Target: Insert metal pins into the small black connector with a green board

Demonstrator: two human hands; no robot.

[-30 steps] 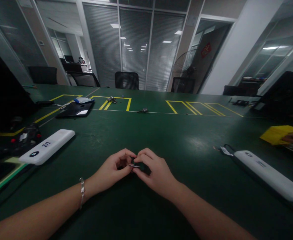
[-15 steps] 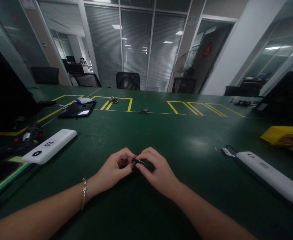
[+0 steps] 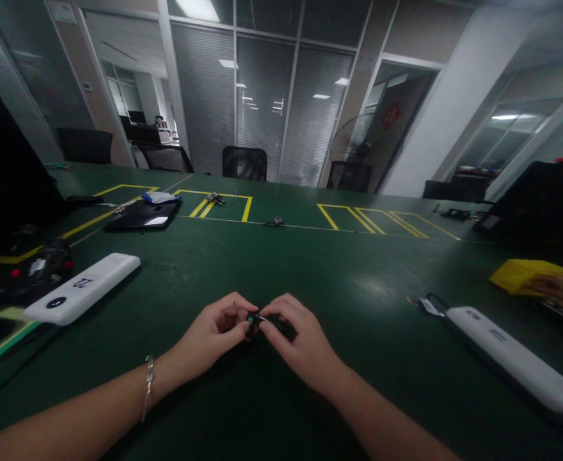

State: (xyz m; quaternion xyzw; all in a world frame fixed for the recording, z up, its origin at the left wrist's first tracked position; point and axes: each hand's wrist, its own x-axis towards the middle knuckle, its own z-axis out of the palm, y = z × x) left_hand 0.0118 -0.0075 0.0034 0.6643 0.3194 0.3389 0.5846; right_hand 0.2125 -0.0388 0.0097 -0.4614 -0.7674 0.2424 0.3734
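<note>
Small black-and-green part [image 3: 250, 324] sat between the two hands, just above the near middle of the dark green table [image 3: 272, 269], its exact kind too small to tell. The left hand [image 3: 224, 328] gripped it between thumb and fingertips, the other fingers curled in behind. The right hand [image 3: 303, 339] came in from the other side, its thumb and forefinger pinched on a thin pale strip [image 3: 261, 317] that pointed toward the part; whether the two were joined could not be told. A silvery bracelet [image 3: 148, 387] circled the left wrist.

To the left lay a white oblong device [image 3: 84, 288] marked 22, next to a dark device with red knobs [image 3: 41, 266]. Beyond it was a flat black tablet-like slab [image 3: 140, 216], with a blue-and-white packet [image 3: 160, 197] on top. Farther off, a cluster of metal pieces [image 3: 215, 199] lay within a yellow tape outline [image 3: 246, 210], and a small dark object [image 3: 274, 221] lay nearer. On the right was a second white oblong device [image 3: 512, 355]; past it, a co-worker's hand [image 3: 560, 289] touched a yellow box [image 3: 512, 276].
</note>
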